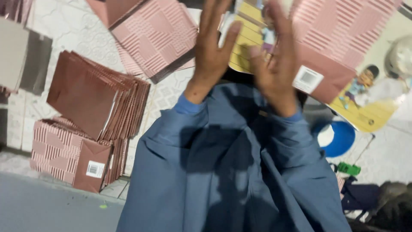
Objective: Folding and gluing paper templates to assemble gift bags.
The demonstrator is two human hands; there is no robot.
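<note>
Both hands empty, left hand [211,58] and right hand [274,64] spread open; big folded pink bag stack [96,101] left, flat pink sheets [156,36] far, unfolded.

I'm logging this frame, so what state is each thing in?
left hand: raised, fingers spread, holding nothing
right hand: raised, blurred, open
stack of pink folded bags: flat, fanned, leaning
patterned pink sheet: lying flat
blue lid: lying on floor
</note>
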